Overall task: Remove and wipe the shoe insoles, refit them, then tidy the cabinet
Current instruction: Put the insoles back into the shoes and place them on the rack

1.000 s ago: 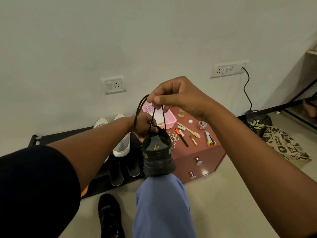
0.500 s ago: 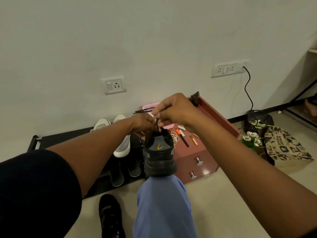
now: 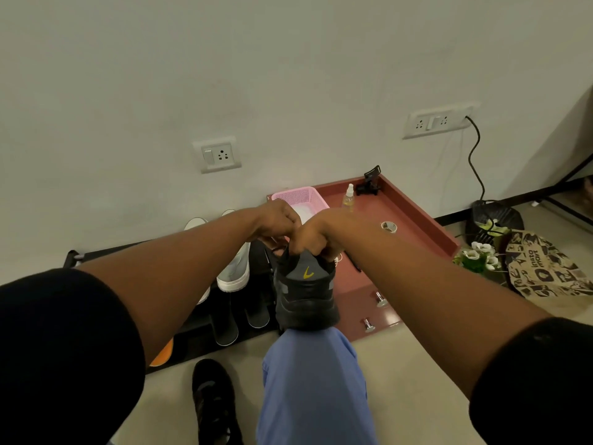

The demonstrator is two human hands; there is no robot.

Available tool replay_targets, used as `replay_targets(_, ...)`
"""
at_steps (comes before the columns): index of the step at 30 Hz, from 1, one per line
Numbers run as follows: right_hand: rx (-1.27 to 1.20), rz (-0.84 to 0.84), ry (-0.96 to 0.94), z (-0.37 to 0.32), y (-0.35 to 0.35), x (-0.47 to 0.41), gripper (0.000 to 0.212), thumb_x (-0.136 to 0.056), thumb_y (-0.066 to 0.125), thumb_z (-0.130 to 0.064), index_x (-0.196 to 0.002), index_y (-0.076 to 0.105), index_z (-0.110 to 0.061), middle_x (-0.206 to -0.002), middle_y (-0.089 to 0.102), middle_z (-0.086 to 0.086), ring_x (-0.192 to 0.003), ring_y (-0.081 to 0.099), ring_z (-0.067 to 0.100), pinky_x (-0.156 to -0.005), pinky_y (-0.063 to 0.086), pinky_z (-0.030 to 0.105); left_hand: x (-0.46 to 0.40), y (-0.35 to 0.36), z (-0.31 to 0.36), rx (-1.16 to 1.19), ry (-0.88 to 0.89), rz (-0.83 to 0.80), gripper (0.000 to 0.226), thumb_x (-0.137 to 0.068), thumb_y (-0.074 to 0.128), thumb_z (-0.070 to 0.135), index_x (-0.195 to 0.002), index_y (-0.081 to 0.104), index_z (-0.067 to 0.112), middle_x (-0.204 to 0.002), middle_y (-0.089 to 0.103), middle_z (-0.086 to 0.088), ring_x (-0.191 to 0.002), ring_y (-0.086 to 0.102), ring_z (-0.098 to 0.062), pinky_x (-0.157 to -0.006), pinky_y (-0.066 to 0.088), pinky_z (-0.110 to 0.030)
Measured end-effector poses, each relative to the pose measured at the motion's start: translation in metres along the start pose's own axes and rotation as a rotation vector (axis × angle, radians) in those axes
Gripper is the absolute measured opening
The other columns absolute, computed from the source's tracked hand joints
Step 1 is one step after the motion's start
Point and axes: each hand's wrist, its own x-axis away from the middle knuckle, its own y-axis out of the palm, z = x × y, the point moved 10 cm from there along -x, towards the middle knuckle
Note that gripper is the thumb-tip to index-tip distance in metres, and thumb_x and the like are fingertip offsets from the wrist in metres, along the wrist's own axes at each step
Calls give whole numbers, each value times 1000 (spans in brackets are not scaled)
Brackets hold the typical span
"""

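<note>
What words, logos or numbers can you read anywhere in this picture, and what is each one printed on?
"insta mart": on the brown paper bag on the floor at the right; its other black print is patterned and I can't read it.
Yellow swoosh-like mark, no letters: on the heel of the dark shoe resting on the knee.
Wall sockets: no readable markings.
Spray bottle: any label is too small to read.

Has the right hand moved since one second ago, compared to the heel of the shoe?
Yes. The right hand came down from high above the shoe and now grips its collar.
</note>
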Motion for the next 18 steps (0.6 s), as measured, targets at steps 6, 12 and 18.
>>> replay_targets(6,-7,223,-1,-12,-22,3,40,-101,58,-9,-139,56,2,-136,58,21,-130,54,36,-98,44,42,2,-3,0,-25,-4,15,26,-93,58,-11,-107,78,-2,-73,71,-11,-55,68,-17,-59,63,-32)
replay_targets(12,-45,136,-40,-19,-8,25,37,-101,46,4,-137,54,4,-136,58,21,-118,59,32,-96,51,35,6,-5,0,-32,-22,24,16,-95,64,-4,-93,79,1,-71,71,-13,-54,70,-20,-59,65,-35)
replay_targets(18,-52,445,-189,-17,-61,67,15,-92,66,1,-104,75,4,-91,77,16,-75,75,27,-78,65,40,11,2,7,-178,-76,0,8,-100,66,16,-94,71,14,-102,72,-18,-80,74,-31,-69,66,-44)
